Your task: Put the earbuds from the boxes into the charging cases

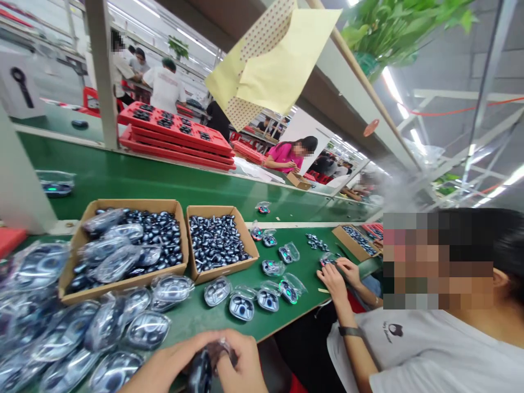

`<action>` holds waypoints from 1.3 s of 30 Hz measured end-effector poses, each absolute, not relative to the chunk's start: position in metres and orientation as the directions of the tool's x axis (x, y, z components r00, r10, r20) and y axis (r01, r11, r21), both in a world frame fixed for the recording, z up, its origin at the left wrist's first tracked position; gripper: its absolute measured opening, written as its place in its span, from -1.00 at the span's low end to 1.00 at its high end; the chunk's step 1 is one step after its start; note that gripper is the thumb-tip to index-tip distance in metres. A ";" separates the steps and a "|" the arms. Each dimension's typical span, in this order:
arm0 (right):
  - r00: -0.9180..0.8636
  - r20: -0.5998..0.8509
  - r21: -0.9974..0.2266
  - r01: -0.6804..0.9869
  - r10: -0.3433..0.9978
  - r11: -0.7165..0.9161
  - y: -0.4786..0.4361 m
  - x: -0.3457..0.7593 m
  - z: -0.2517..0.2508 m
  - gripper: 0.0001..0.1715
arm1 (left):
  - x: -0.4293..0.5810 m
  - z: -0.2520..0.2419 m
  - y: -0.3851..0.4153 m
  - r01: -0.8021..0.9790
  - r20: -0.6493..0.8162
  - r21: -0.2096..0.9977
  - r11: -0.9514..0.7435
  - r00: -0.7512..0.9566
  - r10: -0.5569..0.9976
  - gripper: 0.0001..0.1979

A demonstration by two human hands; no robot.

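Note:
At the bottom edge, my left hand and my right hand are closed together around a dark, glossy earbud case. Clear plastic shows between my fingers, and the lower part of the case is cut off by the frame. Just beyond my hands, open earbud cases stand on the green bench, several with clear film on their lids. To the left lies a large heap of cases in clear plastic bags.
A cardboard box holds dark earbud pieces with bagged cases on top; a smaller box holds more pieces. At right, a co-worker's hands handle a case. Red trays are stacked behind the belt. Yellow paper hangs overhead.

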State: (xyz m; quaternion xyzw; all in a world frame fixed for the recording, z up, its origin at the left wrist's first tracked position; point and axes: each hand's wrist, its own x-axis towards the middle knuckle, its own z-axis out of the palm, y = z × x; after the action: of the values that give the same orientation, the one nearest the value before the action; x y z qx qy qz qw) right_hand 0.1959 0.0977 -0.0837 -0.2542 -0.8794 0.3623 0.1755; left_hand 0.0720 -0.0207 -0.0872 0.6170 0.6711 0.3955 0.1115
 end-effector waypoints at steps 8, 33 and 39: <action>-0.762 0.189 -0.583 0.420 0.620 0.695 0.131 0.176 -0.076 -0.69 | 0.025 -0.087 -0.007 0.895 0.483 0.214 0.391 -0.445 0.754 -0.58; -0.635 0.458 -0.540 0.357 0.622 0.762 0.114 0.176 -0.059 -0.76 | 0.030 -0.068 0.000 0.832 0.350 0.053 0.552 -0.534 0.770 -0.63; -0.738 0.388 -0.680 0.175 0.552 0.712 0.093 0.181 -0.040 -0.46 | 0.029 -0.069 -0.018 0.908 0.417 0.340 0.246 -0.380 0.826 -0.65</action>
State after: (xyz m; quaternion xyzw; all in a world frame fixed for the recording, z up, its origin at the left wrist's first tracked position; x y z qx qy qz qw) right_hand 0.1813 0.0928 -0.0397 -0.2073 -0.8763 0.3178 0.2967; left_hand 0.0288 -0.0184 -0.0694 0.5518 0.7856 0.2696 -0.0758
